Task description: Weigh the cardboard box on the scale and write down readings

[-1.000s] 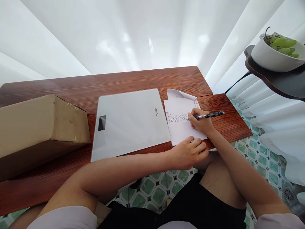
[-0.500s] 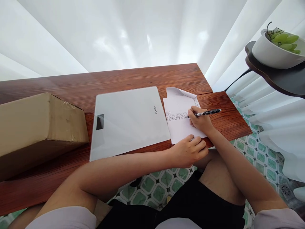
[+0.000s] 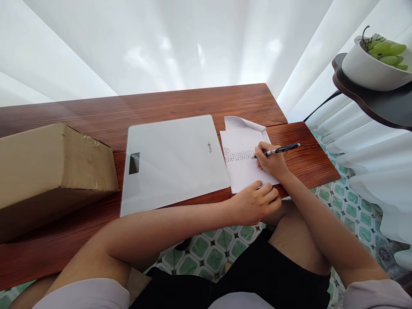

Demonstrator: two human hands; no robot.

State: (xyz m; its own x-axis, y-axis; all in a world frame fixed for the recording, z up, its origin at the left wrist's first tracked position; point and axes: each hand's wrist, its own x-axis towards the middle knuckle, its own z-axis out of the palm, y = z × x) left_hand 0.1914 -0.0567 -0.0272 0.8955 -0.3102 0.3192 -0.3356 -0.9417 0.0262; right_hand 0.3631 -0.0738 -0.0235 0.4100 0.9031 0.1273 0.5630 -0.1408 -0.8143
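My right hand holds a black pen in a writing grip, its tip at the end of the written rows on white paper. Small handwritten characters fill several lines across the sheet, with a circled mark at the left end. At the far edge a page curls over. My left hand lies across the paper's near edge at the table's front, fingers curled on it; the fingertips are partly hidden. Left of the paper lies a flat white scale with a small dark display, under my left forearm's far side.
A brown cardboard box stands at the left on the reddish wooden table. A white bowl of green grapes sits on a dark shelf at the upper right. White curtains hang behind; the floor is green patterned tile.
The pen and my right hand have shifted very slightly to the right. The view has tilted a touch; my left hand stays in place on the paper.
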